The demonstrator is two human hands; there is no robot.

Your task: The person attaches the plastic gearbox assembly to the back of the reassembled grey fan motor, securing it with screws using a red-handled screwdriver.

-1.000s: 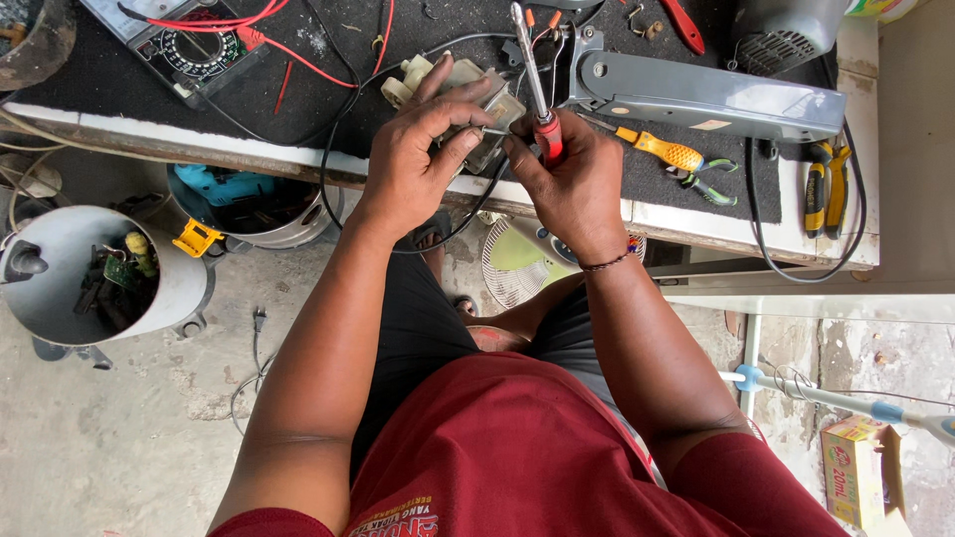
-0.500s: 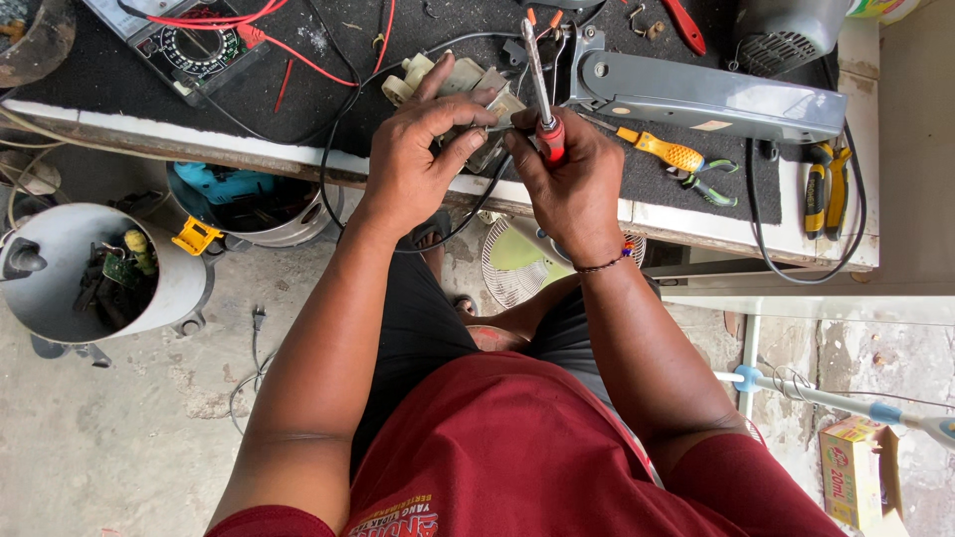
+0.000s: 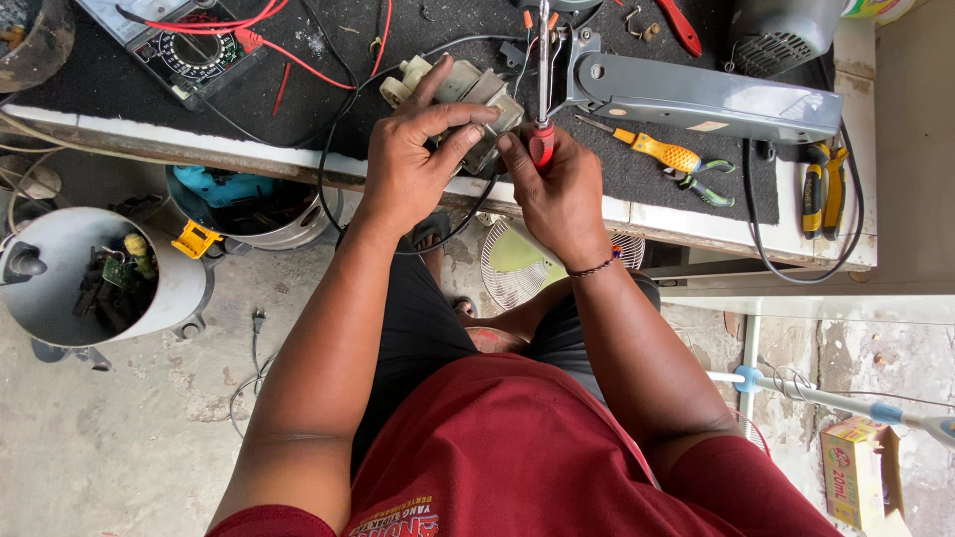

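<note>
At centre top of the frame, your left hand (image 3: 413, 164) clamps the small beige motor (image 3: 468, 94); your right hand (image 3: 557, 189) grips the red-handled screwdriver (image 3: 542, 89), tip at it. Judging by this, the motor work is mid-way, unfinished.

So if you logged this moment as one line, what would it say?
left hand: grips small motor part | right hand: holds red-handled tool upright against it | workbench edge: yellow pliers, multimeter
</note>
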